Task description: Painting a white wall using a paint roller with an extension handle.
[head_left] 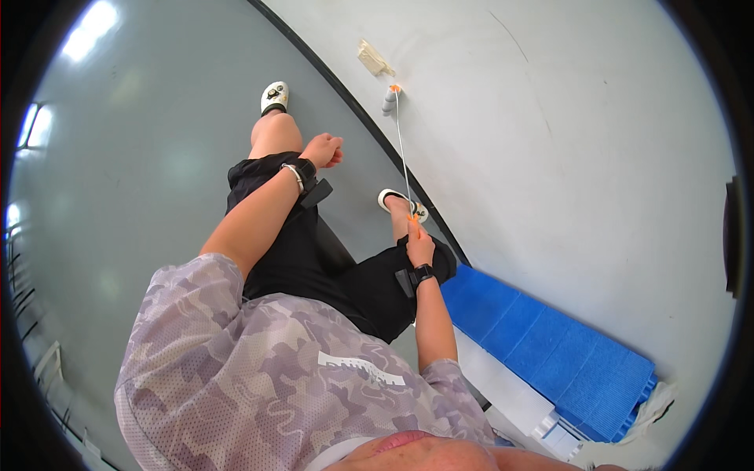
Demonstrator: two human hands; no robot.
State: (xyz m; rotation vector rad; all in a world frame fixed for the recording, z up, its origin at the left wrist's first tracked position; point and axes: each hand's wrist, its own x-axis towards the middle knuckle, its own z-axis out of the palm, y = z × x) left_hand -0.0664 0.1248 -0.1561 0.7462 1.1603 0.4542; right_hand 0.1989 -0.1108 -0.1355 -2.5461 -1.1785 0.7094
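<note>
My right hand (422, 246) is wrapped round the orange handle of a small paint roller (403, 145). The roller's thin white rod runs up from my fist to a grey-white roller head with an orange end, which is at the white wall (534, 165). Whether the head presses on the wall I cannot tell. In front of my left thigh, my left hand (323, 151) hangs with its fingers curled in and nothing visible in them. Both wrists carry dark bands with a black block attached.
Just beyond the roller head is a cream-coloured patch or piece (375, 59) on the wall. A black skirting strip (353, 94) edges the grey floor (141, 180). Blue ribbed panels (550, 345) lie low at the right, beside a white box-like thing (503, 373).
</note>
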